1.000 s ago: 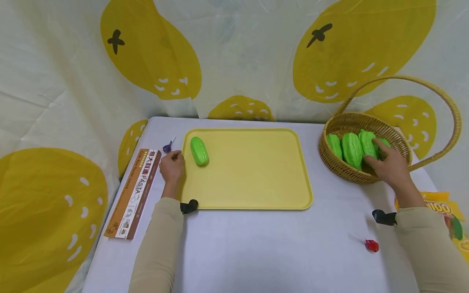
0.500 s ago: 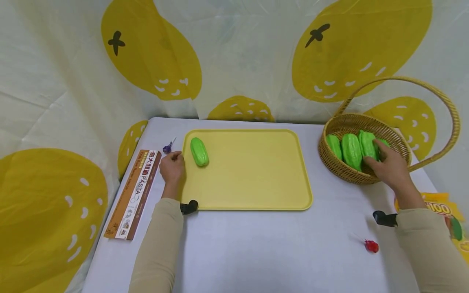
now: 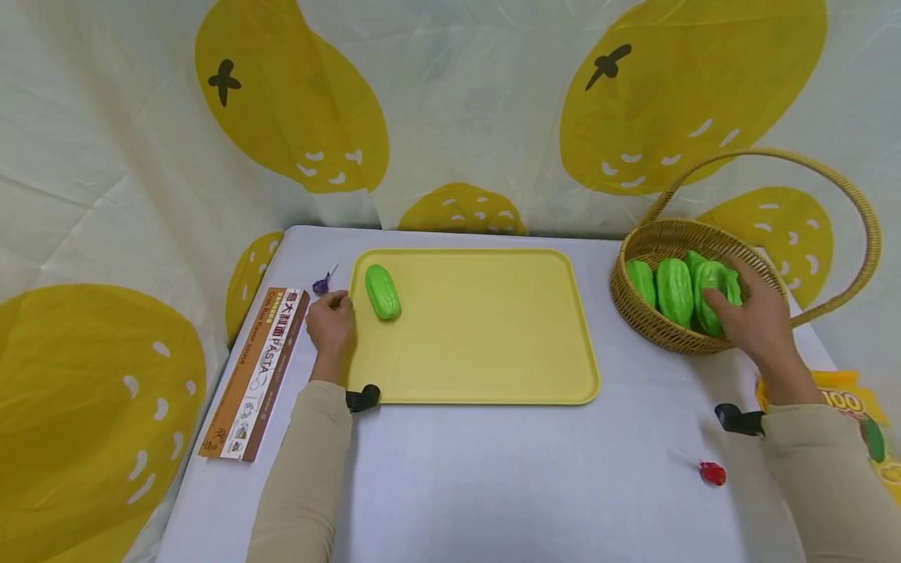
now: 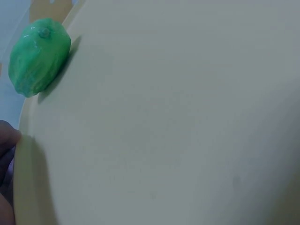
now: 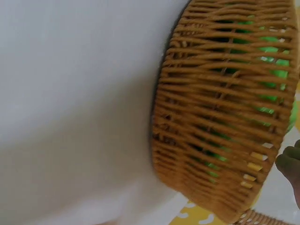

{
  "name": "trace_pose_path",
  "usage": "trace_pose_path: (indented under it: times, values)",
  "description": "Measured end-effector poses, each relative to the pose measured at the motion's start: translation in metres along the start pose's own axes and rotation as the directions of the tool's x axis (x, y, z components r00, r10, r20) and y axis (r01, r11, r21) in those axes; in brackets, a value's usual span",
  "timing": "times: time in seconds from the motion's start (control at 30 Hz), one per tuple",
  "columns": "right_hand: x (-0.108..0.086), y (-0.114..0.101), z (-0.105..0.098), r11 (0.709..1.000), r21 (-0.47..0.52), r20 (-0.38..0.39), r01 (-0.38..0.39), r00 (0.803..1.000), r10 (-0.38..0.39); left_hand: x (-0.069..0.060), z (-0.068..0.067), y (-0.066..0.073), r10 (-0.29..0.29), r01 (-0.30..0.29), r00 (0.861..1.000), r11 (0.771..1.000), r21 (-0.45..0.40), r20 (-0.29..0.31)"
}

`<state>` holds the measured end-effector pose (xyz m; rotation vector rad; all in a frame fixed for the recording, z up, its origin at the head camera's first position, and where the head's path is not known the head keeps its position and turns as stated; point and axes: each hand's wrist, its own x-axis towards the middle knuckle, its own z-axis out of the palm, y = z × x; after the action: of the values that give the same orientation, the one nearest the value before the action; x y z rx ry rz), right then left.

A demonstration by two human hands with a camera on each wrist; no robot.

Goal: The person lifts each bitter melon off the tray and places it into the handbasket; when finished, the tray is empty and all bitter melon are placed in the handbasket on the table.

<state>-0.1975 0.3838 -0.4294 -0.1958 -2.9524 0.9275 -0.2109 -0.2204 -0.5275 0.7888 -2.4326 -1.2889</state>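
In the head view, a glossy ridged green gourd (image 3: 382, 292) lies at the left end of the yellow tray (image 3: 479, 336). My left hand (image 3: 332, 322) pinches the tray's left rim; the left wrist view shows fingertips at that edge and the gourd (image 4: 39, 57) nearby. At the right stands a handled wicker basket (image 3: 651, 324) holding several more green gourds (image 3: 674, 293). Reaching over its near right side, my right hand (image 3: 760, 317) holds one gourd (image 3: 712, 285) between thumb and fingers. Part of that gourd is hidden by the hand. In the right wrist view, the basket wall (image 5: 220, 103) blocks most of the grip.
A pasta box (image 3: 255, 374) lies left of the tray, with a purple lollipop (image 3: 321, 285) beyond my left hand. A red lollipop (image 3: 712, 473) rests near my right forearm. A yellow packet (image 3: 848, 395) is partly under that arm. The basket's tall handle (image 3: 869, 227) arches up.
My right hand has shifted slightly, and the gourd at its fingers has turned and moved over beside the others in the basket. My left hand and the tray stay put.
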Motion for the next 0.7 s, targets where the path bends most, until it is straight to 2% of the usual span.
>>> trace_pose_path:
  times: [0.2,0.43,0.7]
  values:
    - [-0.003,-0.026,0.011,0.994,0.012,-0.093,0.108,0.99,-0.106,0.001,0.001,0.0,-0.01,0.01,1.0,1.0,-0.004,0.005]
    - [-0.005,-0.062,0.031,0.968,0.099,-0.067,0.229,0.972,-0.223,-0.001,0.0,0.0,-0.01,0.011,1.0,1.0,-0.002,0.009]
    - [-0.008,-0.098,0.066,0.921,0.159,-0.029,0.355,0.934,-0.356,-0.001,0.0,0.001,-0.01,0.01,1.0,1.0,-0.013,0.006]
